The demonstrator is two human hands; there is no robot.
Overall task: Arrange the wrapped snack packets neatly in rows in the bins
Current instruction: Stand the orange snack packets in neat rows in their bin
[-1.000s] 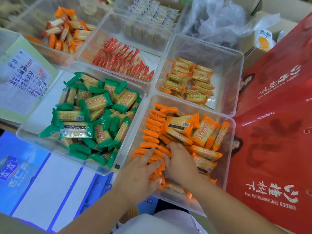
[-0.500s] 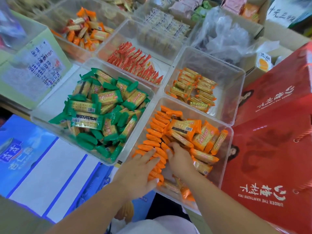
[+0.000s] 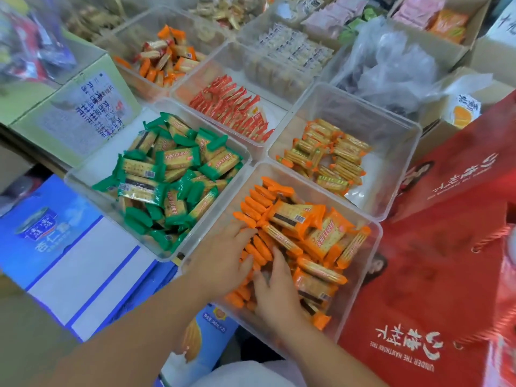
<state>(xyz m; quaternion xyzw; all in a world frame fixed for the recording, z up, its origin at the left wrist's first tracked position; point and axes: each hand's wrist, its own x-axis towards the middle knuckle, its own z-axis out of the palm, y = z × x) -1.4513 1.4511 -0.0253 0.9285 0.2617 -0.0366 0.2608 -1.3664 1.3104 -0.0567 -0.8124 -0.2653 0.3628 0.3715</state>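
Both hands are inside the near clear bin point(image 3: 371, 247) of orange-wrapped cracker packets point(image 3: 321, 236). A row of packets standing on edge point(image 3: 255, 205) runs along the bin's left side. My left hand point(image 3: 223, 263) lies flat with spread fingers against the row's left flank. My right hand point(image 3: 275, 289) presses fingers down on the row's right side near the front. Loose orange packets lie jumbled in the right half. Neither hand closes around a packet.
A bin of green packets point(image 3: 167, 174) sits left; bins of red packets point(image 3: 231, 107) and small orange-gold packets point(image 3: 326, 155) behind. A red gift box point(image 3: 446, 261) crowds the right. Blue cartons point(image 3: 69, 247) lie lower left, a green carton point(image 3: 83, 107) farther back.
The camera tilted up, showing more bins at the back. Both hands stay on the orange row; my left hand has shifted slightly farther along it.
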